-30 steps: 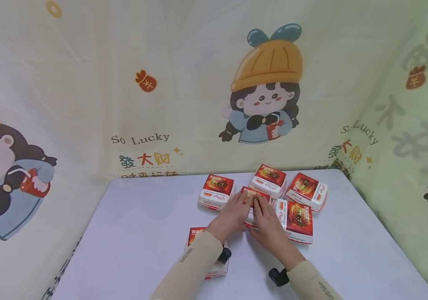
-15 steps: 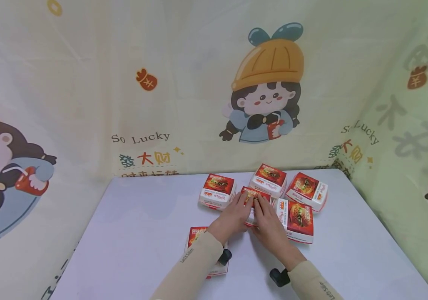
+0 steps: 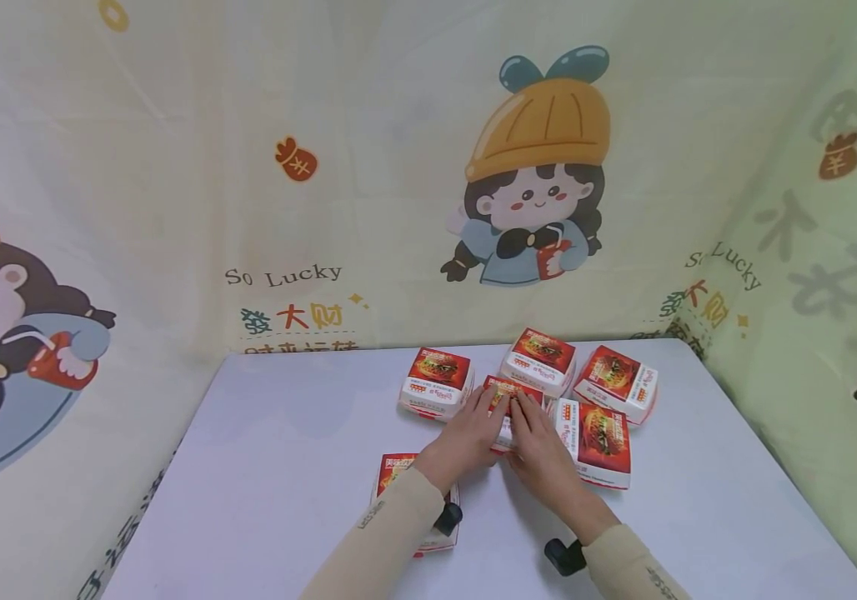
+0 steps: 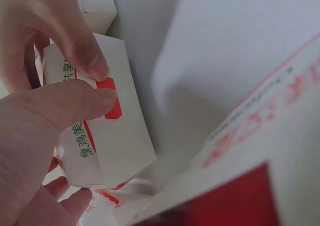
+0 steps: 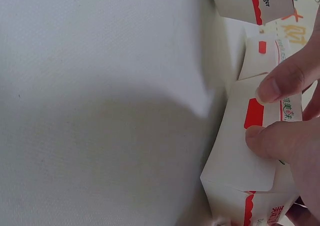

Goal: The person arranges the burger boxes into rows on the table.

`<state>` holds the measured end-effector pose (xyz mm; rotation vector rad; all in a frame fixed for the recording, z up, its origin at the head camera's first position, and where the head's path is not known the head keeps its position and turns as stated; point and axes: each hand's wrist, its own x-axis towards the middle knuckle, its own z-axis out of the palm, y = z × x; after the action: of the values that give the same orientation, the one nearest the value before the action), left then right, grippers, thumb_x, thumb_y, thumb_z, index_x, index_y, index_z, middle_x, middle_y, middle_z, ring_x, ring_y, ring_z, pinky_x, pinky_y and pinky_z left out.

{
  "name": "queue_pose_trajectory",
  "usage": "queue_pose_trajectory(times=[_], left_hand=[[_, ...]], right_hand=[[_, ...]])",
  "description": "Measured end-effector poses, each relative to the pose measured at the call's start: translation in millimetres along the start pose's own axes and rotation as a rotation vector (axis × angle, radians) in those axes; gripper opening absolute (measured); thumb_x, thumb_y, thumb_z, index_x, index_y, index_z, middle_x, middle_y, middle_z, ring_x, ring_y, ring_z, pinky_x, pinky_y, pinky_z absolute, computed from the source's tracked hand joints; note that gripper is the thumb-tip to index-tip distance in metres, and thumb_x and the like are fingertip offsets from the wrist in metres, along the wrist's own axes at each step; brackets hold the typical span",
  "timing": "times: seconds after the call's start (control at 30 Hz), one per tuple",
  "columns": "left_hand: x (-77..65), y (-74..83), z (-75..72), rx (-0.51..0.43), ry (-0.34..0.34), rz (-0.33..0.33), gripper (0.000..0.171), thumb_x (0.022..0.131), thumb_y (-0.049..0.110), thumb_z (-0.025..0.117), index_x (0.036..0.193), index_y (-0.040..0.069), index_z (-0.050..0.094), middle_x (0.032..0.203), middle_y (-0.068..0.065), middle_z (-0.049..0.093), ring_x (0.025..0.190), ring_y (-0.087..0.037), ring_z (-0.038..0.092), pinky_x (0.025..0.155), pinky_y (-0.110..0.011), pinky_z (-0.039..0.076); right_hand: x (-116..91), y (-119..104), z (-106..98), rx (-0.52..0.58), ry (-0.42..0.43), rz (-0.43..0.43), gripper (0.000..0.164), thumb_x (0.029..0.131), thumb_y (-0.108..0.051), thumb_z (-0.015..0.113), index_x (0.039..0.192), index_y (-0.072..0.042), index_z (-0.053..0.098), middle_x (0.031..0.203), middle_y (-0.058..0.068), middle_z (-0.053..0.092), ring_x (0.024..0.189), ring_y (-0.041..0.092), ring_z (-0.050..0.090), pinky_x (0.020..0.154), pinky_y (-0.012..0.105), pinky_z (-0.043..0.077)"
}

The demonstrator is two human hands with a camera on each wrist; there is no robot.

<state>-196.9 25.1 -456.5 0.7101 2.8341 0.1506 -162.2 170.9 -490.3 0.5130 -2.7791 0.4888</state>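
Several red-and-white burger boxes lie at the far middle of a white table [image 3: 286,467]. Both hands hold the middle burger box [image 3: 505,388]. My left hand [image 3: 483,414] has its fingers lying over the lid's left half, and my right hand [image 3: 532,419] covers the right half. In the left wrist view a thumb [image 4: 75,103] presses the box's white front wall [image 4: 117,146] beside a red mark, and a second fingertip [image 4: 92,60] touches just above it. The right wrist view shows the same pinch: a thumb [image 5: 270,141] on the front flap [image 5: 240,161].
Other burger boxes ring the held one: one to the left [image 3: 437,381], one behind [image 3: 539,359], one at the far right [image 3: 616,382] and one to the right [image 3: 595,442]. Another box [image 3: 408,479] lies under my left forearm. Printed curtains wall in the table at the back and on both sides.
Both hands stay on the middle box with barely any movement. Only the head view has shifted slightly.
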Motion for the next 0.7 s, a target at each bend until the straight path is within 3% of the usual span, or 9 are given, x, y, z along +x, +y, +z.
queue_pose_trajectory(times=[0.7], left_hand=[[-4.7, -5.0, 2.2, 0.058, 0.086, 0.06, 0.092, 0.084, 0.032, 0.079, 0.157, 0.016, 0.027, 0.164, -0.006, 0.023, 0.152, -0.026, 0.022, 0.122, -0.036, 0.029]], right_hand=[[-4.8, 3.9, -9.0, 0.041, -0.032, -0.022, 0.087, 0.077, -0.012, 0.084, 0.149, 0.002, 0.038, 0.157, 0.02, 0.035, 0.145, 0.038, 0.035, 0.111, 0.053, 0.041]])
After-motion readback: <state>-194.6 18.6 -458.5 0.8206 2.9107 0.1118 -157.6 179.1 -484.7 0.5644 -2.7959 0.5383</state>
